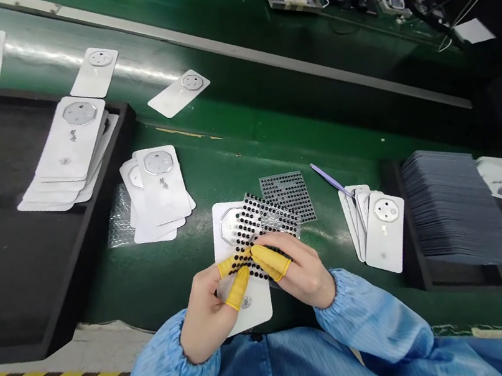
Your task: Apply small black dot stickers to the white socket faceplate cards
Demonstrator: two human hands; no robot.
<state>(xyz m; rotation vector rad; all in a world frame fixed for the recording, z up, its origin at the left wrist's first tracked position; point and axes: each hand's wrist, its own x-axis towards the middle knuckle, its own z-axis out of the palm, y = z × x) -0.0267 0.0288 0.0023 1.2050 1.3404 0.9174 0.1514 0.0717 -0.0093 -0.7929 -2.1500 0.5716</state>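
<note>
A clear sheet of black dots (279,218) is held between both hands, over a white panel (254,304) with an octagonal ring and small print. My left hand (215,309), with yellow finger cots on thumb and forefinger, pinches the sheet's lower left edge. From the right, my right hand (298,266) grips the same sheet, its yellow-covered finger close to the left fingertips. Behind it a second dotted sheet (299,196) lies flat on the green bench. The panel under the hands is partly hidden by them and the sheet.
Stacked white panels (165,197) lie left of centre, more (70,146) on a black tray (61,304). At right are fanned panels (385,237), a purple tool (331,180) and a tray of dark sheets (456,207). Three panels lie on the green surface (242,101) behind.
</note>
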